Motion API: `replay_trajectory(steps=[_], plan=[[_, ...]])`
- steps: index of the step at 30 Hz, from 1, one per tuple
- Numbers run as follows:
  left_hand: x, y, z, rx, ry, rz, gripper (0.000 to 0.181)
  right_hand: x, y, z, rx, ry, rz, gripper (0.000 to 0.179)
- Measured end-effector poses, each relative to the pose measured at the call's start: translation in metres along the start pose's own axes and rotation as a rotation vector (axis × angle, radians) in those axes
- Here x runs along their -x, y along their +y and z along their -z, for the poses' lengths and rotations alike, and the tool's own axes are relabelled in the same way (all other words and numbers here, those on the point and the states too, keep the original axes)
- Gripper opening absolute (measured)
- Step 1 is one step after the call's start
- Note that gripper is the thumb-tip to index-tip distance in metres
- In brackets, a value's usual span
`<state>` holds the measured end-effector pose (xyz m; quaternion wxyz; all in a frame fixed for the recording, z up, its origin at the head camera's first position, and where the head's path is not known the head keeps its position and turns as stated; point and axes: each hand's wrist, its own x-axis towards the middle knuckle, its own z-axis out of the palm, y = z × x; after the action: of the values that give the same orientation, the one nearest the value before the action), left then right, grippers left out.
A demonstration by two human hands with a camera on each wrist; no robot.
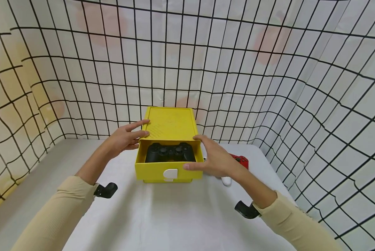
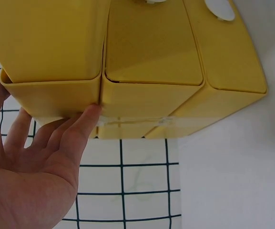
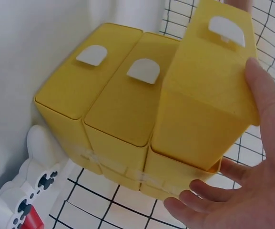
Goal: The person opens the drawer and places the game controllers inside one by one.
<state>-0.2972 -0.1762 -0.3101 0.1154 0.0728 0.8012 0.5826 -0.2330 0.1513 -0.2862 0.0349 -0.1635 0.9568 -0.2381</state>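
Observation:
A yellow drawer unit [image 1: 171, 122] stands on the table with its top drawer [image 1: 153, 170] pulled partly out. Inside that drawer lies a black game controller [image 1: 171, 152]. My left hand [image 1: 121, 138] rests at the unit's left, two fingertips on its top and other fingers against its side. At the right, my right hand [image 1: 217, 157] has its thumb on the drawer's front and a fingertip at the unit's top corner. Its other fingers extend along the side in the right wrist view. Two lower drawers [image 3: 120, 107], each with a white tab, are closed.
A red controller [image 1: 243, 161] and a white controller [image 3: 13, 191] lie to the right of the unit, partly hidden by my right hand and forearm in the head view. Black wire mesh [image 1: 181, 52] surrounds the white table [image 1: 174, 216] at the back and sides.

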Motion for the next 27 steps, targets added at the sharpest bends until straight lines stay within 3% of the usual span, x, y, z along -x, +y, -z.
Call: replay_trajectory(steps=[14, 27], plan=[[-0.003, -0.003, 0.0, 0.023, -0.01, -0.006, 0.071, -0.018, 0.009, -0.013, -0.107, 0.155, 0.026, 0.076], [-0.003, -0.002, 0.001, 0.013, -0.007, -0.003, 0.07, -0.034, 0.006, -0.019, -0.146, 0.262, 0.039, 0.059]])
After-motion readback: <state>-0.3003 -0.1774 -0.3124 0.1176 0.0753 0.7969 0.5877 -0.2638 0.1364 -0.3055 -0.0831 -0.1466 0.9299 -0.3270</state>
